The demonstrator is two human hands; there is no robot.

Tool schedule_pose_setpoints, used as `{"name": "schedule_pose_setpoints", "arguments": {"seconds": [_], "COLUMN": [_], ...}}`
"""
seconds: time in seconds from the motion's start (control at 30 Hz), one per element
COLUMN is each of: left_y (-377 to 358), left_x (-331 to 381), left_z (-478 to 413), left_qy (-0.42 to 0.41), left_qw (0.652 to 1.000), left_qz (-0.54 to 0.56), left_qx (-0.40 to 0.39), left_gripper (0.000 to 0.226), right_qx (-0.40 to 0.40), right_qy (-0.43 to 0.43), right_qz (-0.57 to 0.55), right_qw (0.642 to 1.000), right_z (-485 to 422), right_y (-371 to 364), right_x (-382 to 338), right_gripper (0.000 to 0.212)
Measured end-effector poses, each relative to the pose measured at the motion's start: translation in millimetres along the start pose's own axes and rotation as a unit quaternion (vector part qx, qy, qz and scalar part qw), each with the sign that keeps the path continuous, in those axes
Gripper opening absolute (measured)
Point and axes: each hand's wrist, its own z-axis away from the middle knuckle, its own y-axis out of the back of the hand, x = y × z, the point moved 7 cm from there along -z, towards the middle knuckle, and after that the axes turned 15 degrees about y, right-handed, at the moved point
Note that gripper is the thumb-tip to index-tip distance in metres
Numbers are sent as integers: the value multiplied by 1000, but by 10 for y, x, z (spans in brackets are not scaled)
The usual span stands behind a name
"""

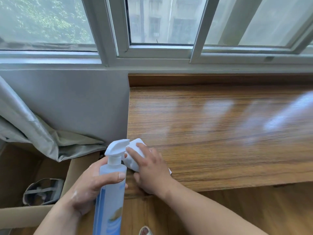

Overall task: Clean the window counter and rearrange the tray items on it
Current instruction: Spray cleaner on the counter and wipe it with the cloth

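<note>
The window [162, 21] spans the top, its pale frame above a grey wall; below it the wooden counter [228, 133] runs to the right, glossy with light streaks; a curtain [33, 133] hangs at left over a cardboard box [25, 216]. The left hand [91, 185] is wrapped round a blue spray bottle [110, 192], held upright just off the counter's left corner; the right hand [150, 170] presses flat on a white cloth [133, 158] at the counter's near-left corner, fingers spread over it rather than curled.
</note>
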Motion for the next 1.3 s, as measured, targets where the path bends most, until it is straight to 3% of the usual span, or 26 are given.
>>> {"name": "schedule_pose_setpoints", "arguments": {"seconds": [0.1,0.23,0.4,0.47,0.6,0.7,0.77,0.87,0.97,1.1,1.3], "left_y": [-85,-204,-387,-379,-328,-316,-340,-389,-481,-706,-1019], "left_x": [130,272,461,507,620,709,752,739,734,843,1031], "left_z": [-82,-248,-430,-501,-596,-656,-712,-848,-999,-1200,-1417], "left_qy": [-1,9,9,5,-4,-14,-16,3,24,33,32], "left_qw": [1000,999,999,999,1000,999,999,998,998,998,998], "left_qz": [-14,-39,-42,-37,2,20,22,30,11,1,-25], "left_qx": [-21,-7,-7,2,18,30,37,49,57,56,49], "left_gripper": [62,74,60,62,69,67,61,64,67,62,57], "right_qx": [40,88,132,132,85,13,9,23,44,99,126], "right_qy": [-130,-326,-444,-390,-126,14,49,-4,-141,-305,-340], "right_qz": [44,62,66,77,45,10,0,21,54,47,51], "right_qw": [990,939,884,908,987,1000,999,999,988,946,931], "right_z": [348,1004,1180,880,-2,-402,-491,-446,-271,275,661], "right_y": [361,995,1206,1030,373,114,141,402,806,1347,1475], "right_x": [885,2240,2589,2296,1191,668,766,1401,2422,3490,3742], "right_gripper": [82,76,73,77,86,83,87,87,82,75,77]}}
